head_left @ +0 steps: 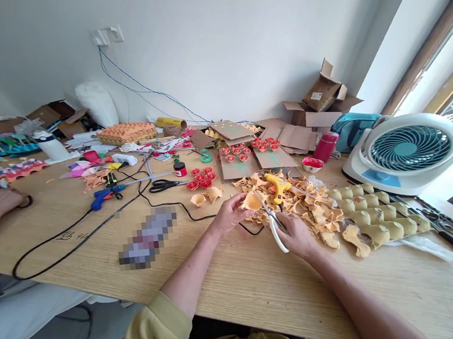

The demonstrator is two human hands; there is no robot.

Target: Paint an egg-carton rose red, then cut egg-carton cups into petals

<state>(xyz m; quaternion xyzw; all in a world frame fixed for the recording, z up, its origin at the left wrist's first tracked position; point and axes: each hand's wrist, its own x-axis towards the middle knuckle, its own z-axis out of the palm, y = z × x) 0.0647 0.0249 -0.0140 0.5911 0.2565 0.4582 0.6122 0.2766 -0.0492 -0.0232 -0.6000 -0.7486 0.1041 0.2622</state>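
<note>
Sleeve (154, 333) at 7 o'clock. Left fingers (235, 200) pinch cup (253, 202) just off centre, 5 o'clock; right fingers (282, 219) curled round scissors (273, 224), tips at its 3 o'clock. Probably trimming; next snip calls for turning cup steadily.

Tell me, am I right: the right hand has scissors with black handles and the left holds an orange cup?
Not quite: in the head view, the right hand holds scissors with white handles, not black. The left hand does hold an orange cup.

Matt pulp cup (253, 202), smooth plastic scissor handles (274, 231), wood-grain table (238, 281)
</note>
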